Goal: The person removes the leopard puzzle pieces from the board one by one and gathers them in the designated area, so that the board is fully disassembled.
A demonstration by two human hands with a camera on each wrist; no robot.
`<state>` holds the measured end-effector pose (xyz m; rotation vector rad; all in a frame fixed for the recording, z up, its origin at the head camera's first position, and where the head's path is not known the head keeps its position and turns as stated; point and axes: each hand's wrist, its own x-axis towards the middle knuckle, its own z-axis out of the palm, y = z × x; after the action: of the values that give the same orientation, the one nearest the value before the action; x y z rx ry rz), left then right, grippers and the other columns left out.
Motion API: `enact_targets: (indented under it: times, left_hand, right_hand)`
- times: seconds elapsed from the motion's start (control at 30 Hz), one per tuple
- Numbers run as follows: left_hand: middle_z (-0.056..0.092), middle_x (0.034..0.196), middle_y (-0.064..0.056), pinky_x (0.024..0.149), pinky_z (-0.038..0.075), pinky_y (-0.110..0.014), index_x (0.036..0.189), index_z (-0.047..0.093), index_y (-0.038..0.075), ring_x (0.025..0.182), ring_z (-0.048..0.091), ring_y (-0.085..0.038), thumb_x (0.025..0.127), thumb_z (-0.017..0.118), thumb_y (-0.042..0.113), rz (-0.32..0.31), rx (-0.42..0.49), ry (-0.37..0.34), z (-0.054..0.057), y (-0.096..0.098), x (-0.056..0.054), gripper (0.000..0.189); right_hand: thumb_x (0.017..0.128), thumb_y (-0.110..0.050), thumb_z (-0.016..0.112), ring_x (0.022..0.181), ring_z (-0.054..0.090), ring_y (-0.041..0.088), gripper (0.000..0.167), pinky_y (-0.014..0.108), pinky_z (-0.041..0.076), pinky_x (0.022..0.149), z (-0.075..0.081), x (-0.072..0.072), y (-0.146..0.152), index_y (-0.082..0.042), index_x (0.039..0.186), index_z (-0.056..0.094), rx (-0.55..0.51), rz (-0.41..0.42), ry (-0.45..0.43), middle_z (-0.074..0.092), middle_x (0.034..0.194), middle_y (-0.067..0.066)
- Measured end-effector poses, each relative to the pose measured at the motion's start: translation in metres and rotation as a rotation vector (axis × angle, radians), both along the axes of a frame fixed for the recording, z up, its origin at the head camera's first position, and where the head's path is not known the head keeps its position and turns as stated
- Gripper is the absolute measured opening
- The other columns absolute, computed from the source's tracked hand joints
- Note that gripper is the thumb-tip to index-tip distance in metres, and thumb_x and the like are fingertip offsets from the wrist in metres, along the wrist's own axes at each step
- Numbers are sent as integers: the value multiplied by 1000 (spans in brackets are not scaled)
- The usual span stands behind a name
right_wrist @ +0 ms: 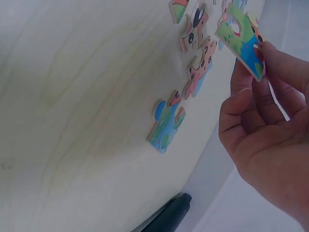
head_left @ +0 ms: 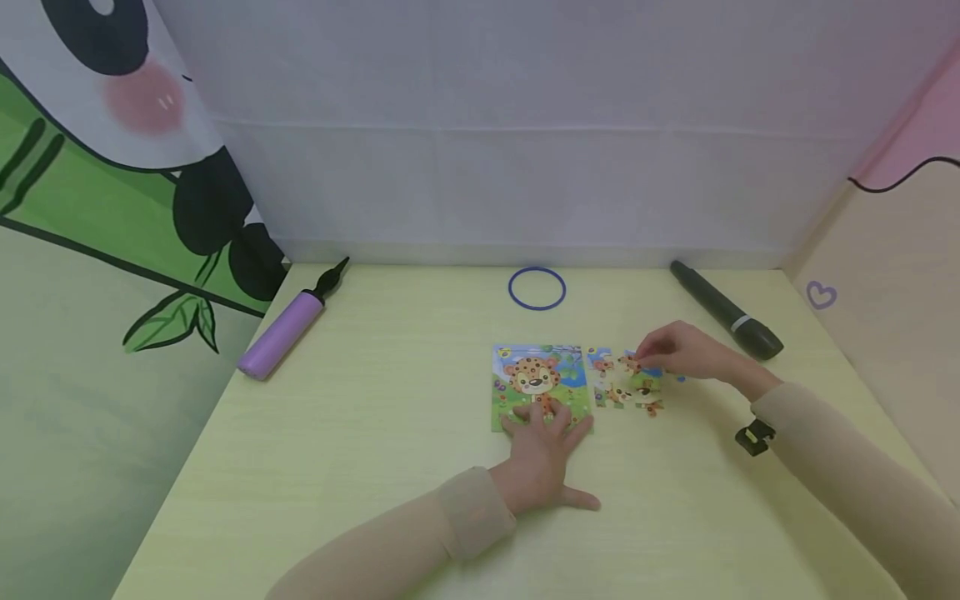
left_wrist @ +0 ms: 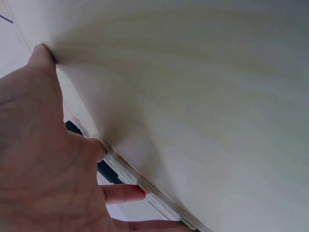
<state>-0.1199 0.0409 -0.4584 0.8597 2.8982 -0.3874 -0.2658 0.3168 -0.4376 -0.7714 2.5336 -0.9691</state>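
A square picture board [head_left: 536,375] with a cartoon leopard cub lies on the table. My left hand [head_left: 538,454] rests on its lower part with fingers spread, thumb out on the tabletop; the left wrist view shows the fingertips [left_wrist: 128,192] along the board's edge. To the board's right, several loose jigsaw pieces [head_left: 618,393] lie together. My right hand [head_left: 682,354] is above them and pinches a green and blue jigsaw piece [right_wrist: 240,41] between thumb and fingers. In the right wrist view another blue and green piece [right_wrist: 166,123] lies apart on the table.
A purple hand pump [head_left: 285,333] with a black nozzle lies at the left. Beyond the board is a blue ring [head_left: 537,309]. A dark tube-shaped object [head_left: 720,304] with a light band lies at the back right. A white cloth-like backdrop [head_left: 480,183] rises behind the table.
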Motion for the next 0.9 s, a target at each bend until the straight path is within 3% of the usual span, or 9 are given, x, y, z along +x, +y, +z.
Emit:
enact_targets:
  times: [0.27,0.47,0.6,0.9]
  left_hand:
    - [29,146,-14,78,44,-66,154,17,30,115,41,-49,61,34,94,-5,-2,-8,0,-1,0,114]
    - [28,146,-14,78,44,-65,154,17,30,114,42,-49,61,34,94,-3,-10,-4,1,0,0,114]
    - [29,146,-14,78,44,-65,154,17,30,113,42,-49,61,33,94,-3,-19,1,1,0,1,114]
    - [30,145,-14,78,44,-65,154,17,30,113,43,-48,62,32,94,-6,-24,9,2,0,1,113]
  right_hand:
    - [91,-13,67,83,63,17,13,29,49,75,-2,10,29,-5,98,72,7,28,-31,70,91,0]
    - [90,-11,67,82,62,18,13,28,49,73,-5,16,48,-3,99,72,14,60,-49,70,90,1]
    - [90,-12,67,82,61,16,11,27,48,73,-10,17,57,-6,98,72,25,35,-59,69,90,0]
    - [89,-11,68,80,60,15,7,29,46,72,-12,23,55,-9,93,73,45,26,31,69,87,-4]
